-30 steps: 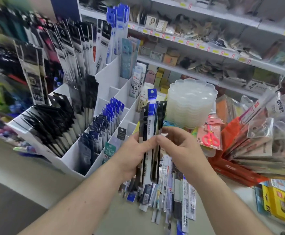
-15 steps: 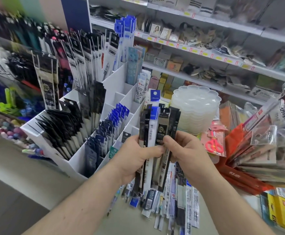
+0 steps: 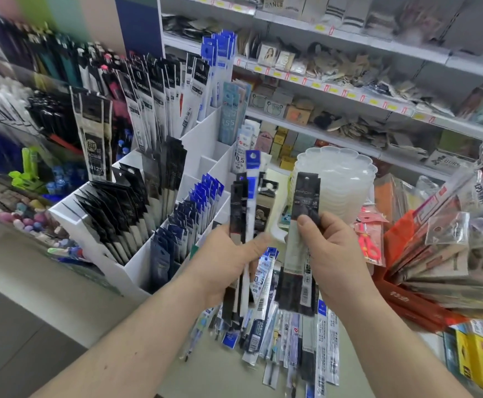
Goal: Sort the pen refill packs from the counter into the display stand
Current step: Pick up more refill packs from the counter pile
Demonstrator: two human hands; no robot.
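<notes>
Glossy plastic sleeves lie in a loose heap on the bench (image 3: 114, 308), nearest the viewer: the unsorted packs (image 3: 292, 331), overlapping and pointing mostly away. Above them the left hand (image 3: 228, 265) grips a bundle (image 3: 244, 225) of several packs upright, thumb across the front and fingers behind. Just beside it the right hand (image 3: 332, 254) pinches a single black pack (image 3: 302, 242) near its upper third, thumb on the face, drawn apart from the bundle. These packs look light, thin and long, stiff enough along the refills to stand up but slick on the surface, so a bundle could fan out or slip; a pinch across the flat faces near the middle or the card header seems the safest hold, and one at a time should go in cleanly. Beyond the hands, to the left, stands the white stand (image 3: 206, 130), its stepped compartments already holding rows of black packs and blue packs. A stack of clear trays (image 3: 346, 179) sits behind the right hand, and shelves (image 3: 349, 33) of small goods fill the back.
</notes>
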